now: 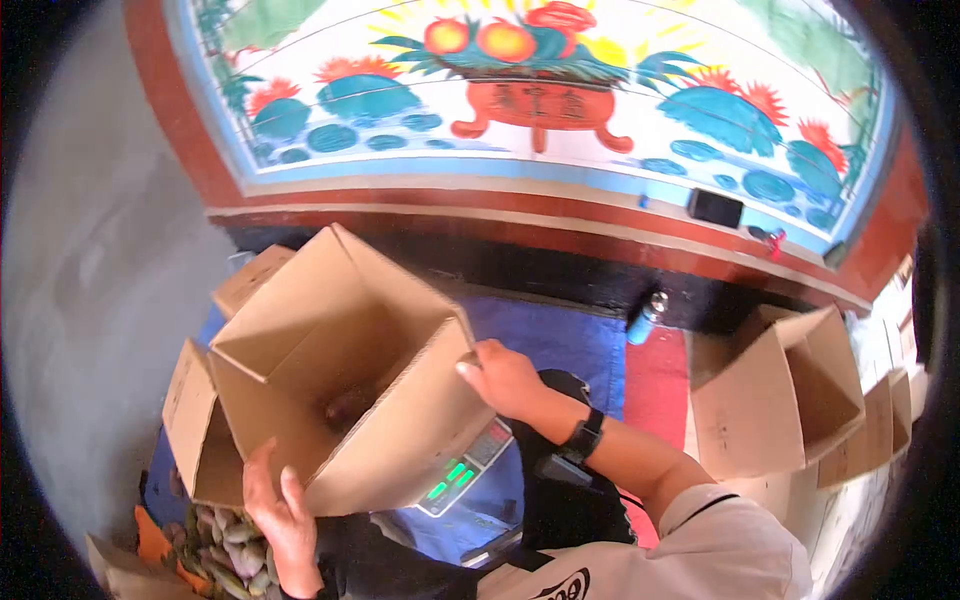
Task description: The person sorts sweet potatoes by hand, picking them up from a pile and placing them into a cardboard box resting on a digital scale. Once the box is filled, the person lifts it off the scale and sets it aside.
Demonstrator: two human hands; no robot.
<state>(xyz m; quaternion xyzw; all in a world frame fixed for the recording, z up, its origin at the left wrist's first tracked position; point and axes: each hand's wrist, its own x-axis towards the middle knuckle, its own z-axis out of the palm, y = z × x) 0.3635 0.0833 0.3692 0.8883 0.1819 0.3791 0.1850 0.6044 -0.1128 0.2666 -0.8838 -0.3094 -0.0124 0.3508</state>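
Note:
A large open cardboard box point(410, 430) tilts in front of me, over a digital scale point(462, 480) with green lit digits. Deep inside the box lies a small reddish-brown lump of produce point(350, 405), partly in shadow. At the box's upper right corner, my right hand point(508, 380) grips the wall edge, thumb on the rim. My left hand point(280, 505) holds the near left corner, fingers and thumb around the edge. Below it is a heap of purple and green oblong produce point(225, 550).
Another cardboard box point(190, 415) stands against the left side. More open boxes point(755, 420) stand at right. A blue mat point(570, 350) covers the floor, with a bottle point(648, 318) near the wall. A phone point(715, 208) lies on the ledge below a painted tile wall.

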